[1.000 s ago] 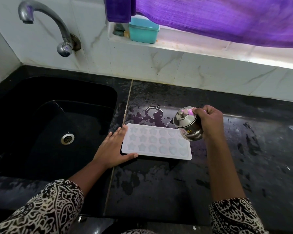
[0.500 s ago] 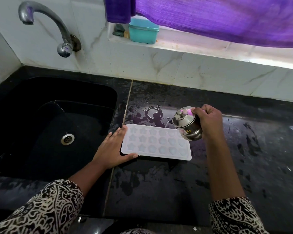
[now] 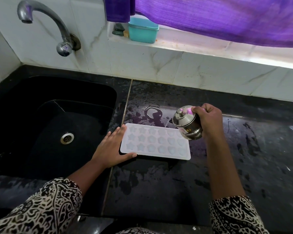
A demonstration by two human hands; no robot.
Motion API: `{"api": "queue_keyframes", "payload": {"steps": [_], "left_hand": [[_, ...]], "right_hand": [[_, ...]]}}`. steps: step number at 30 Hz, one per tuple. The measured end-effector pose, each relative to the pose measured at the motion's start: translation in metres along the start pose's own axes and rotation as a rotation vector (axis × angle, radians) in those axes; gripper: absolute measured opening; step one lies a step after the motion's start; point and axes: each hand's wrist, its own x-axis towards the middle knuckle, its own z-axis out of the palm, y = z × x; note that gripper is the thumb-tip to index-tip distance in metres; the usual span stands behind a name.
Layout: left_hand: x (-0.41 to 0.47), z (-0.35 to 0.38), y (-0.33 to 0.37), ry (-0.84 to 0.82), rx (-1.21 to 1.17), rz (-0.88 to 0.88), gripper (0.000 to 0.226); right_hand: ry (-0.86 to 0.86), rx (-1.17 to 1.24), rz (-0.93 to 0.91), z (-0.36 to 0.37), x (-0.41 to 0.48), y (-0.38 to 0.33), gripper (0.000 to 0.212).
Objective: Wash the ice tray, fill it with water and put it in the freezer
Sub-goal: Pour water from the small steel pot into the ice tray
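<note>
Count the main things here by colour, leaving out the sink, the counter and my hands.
White: 1, ice tray
Silver: 2, steel pot, tap
Teal: 1, box
Purple: 1, curtain
Total: 5
The small bits beside the box are left out.

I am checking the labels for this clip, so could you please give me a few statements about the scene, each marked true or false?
1. The ice tray lies on the black counter, to the right of the sink. True.
2. The right hand tilts a steel pot over the tray's far right corner. True.
3. The left hand lifts the tray off the counter. False: it lies flat against the tray's left end, and the tray rests on the counter.
4. Water runs from the tap. False: no water shows at its spout.
5. The teal box stands in the sink. False: it stands on the window ledge.
</note>
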Motion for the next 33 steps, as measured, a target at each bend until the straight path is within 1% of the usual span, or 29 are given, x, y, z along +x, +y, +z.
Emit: {"api": "queue_keyframes", "payload": {"steps": [4, 6, 11, 14, 16, 19, 23, 28, 33], "left_hand": [[0.000, 0.000, -0.001, -0.003, 0.011, -0.002, 0.121], [0.000, 0.000, -0.001, -0.004, 0.011, -0.004, 0.121], [0.001, 0.000, 0.000, -0.002, 0.005, -0.003, 0.121], [0.000, 0.000, 0.000, 0.003, 0.002, -0.001, 0.120], [0.000, 0.000, 0.000, 0.006, 0.002, -0.002, 0.119], [0.000, 0.000, 0.000, 0.009, 0.002, -0.003, 0.119], [0.000, -0.001, 0.001, 0.012, -0.002, 0.000, 0.119], [0.000, 0.000, 0.001, 0.021, 0.002, 0.004, 0.118], [0.000, 0.000, 0.001, 0.025, -0.005, 0.006, 0.118]], "right_hand": [[-0.004, 0.005, 0.008, 0.001, 0.000, 0.002, 0.031], [-0.001, 0.033, 0.040, 0.001, 0.001, 0.003, 0.030], [0.042, 0.328, 0.195, -0.005, 0.004, 0.009, 0.031], [0.063, 0.393, 0.214, -0.009, 0.003, 0.011, 0.030], [0.087, 0.359, 0.201, -0.012, 0.002, 0.013, 0.031], [0.116, 0.234, 0.151, -0.016, 0.001, 0.013, 0.031], [0.115, 0.110, 0.079, -0.021, -0.001, 0.013, 0.031], [0.104, 0.006, 0.025, -0.026, -0.001, 0.012, 0.031], [0.089, -0.028, 0.005, -0.025, -0.001, 0.011, 0.029]]}}
